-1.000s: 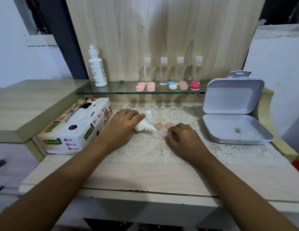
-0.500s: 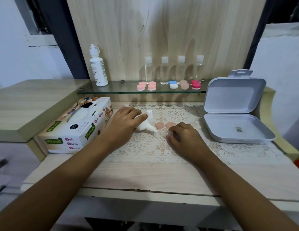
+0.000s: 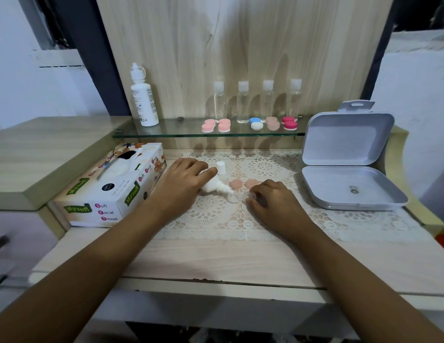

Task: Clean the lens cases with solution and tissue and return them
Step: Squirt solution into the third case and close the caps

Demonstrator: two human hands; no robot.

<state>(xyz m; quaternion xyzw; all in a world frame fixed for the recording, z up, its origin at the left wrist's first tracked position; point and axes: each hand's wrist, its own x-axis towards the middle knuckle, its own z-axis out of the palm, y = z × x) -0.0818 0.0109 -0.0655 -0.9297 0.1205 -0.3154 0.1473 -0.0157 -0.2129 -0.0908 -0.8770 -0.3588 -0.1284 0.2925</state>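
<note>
Clear case against right grip

An open grey hinged box sits at three o'clock on the lace mat (something small lies inside it); at twelve o'clock a glass shelf carries four clear bottles.

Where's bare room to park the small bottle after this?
Free: lace mat between right hand and grey box; bare wood strip along the table front edge; glass shelf between tall solution bottle and pink lens cases. Crowded: where left hand holds small bottle: cap, peach lids, clear case.
</note>
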